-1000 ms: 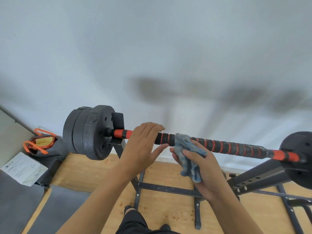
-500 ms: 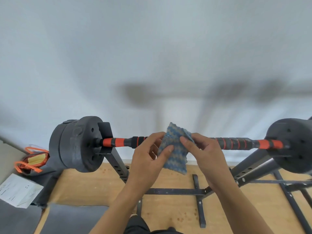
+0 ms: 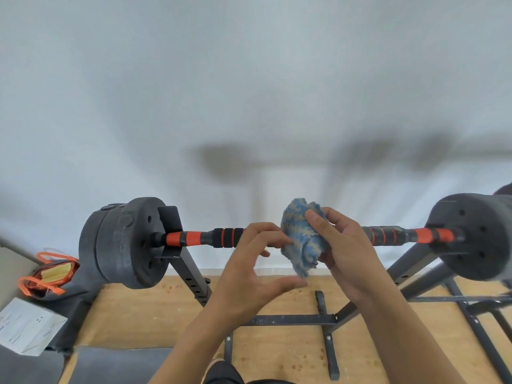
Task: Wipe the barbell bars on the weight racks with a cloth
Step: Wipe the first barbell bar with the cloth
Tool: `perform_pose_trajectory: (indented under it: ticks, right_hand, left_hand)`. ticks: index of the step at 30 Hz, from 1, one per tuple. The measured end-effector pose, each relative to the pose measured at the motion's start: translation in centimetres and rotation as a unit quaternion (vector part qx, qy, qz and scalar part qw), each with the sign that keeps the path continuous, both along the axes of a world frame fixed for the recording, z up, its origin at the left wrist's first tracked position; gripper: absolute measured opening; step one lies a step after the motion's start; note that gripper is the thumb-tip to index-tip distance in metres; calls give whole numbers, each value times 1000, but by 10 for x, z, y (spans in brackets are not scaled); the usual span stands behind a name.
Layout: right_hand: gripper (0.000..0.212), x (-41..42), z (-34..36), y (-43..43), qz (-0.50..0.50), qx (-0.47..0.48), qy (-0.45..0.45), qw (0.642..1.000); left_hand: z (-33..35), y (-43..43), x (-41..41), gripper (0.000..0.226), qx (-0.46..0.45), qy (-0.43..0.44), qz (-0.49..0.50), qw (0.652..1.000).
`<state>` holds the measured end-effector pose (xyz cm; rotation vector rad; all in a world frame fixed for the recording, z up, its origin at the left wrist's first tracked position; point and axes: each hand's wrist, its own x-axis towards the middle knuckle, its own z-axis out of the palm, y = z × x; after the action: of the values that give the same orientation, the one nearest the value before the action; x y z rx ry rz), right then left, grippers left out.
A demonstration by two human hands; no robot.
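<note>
Now that left grip [image 3: 249,267] lets go of cloth [image 3: 299,235], fingers loose and empty, right grip [image 3: 349,245] alone clutches it bunched at barbell bar [image 3: 224,237]; wiping likely next

the right hand [image 3: 346,253] grips a bunched blue-and-beige cloth [image 3: 300,239] right in front of the middle of the barbell bar [image 3: 221,237], which lies across a black rack [image 3: 194,273] with dark plates [image 3: 124,245] at both ends. the left hand [image 3: 249,273] hovers just beside the cloth, fingers loosely curled and holding nothing, thumb below its lower edge.
</note>
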<state>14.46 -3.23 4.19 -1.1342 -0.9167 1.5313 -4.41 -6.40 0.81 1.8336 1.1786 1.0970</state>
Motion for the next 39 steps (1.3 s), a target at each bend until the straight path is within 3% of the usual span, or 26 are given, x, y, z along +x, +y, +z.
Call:
perform_pose_trajectory:
  ticks: [2, 6, 10, 15, 20, 24, 26, 30, 35, 39]
  right_hand:
    - [42, -2, -1, 0, 0, -25, 25, 999]
    - [50, -1, -8, 1, 32, -42, 59, 997]
    - [82, 1, -18, -2, 120, -25, 86, 989]
    - [58, -1, -29, -9, 112, -16, 41, 993]
    - [59, 6, -36, -17, 146, -41, -23, 988]
    - [81, 9, -38, -20, 192, -39, -224, 955]
    - [90, 8, -31, -18, 189, -9, -257, 948]
    - [77, -2, -15, -10, 206, 49, -193, 958]
    - [28, -12, -8, -8, 207, 60, -163, 963]
    - [29, -12, -11, -13, 205, 61, -151, 965]
  left_hand:
    - [-2, 0, 2, 45, 18, 11, -6, 1000]
    - [-2, 2, 3, 16, 40, -5, 23, 999]
    - [2, 1, 3, 15, -37, -81, 65, 994]
    - [12, 7, 2, 21, -109, -229, 153, 955]
    - [22, 21, -12, 20, -160, -356, 194, 900]
    - [28, 21, -12, 25, -178, -300, 180, 920]
    - [29, 21, -10, 29, -185, -255, 180, 932]
    - [37, 24, -9, 31, -185, -195, 146, 952]
    - [47, 32, -15, 32, -121, -147, 143, 971]
    - [30, 40, -24, 41, -171, -134, 220, 951]
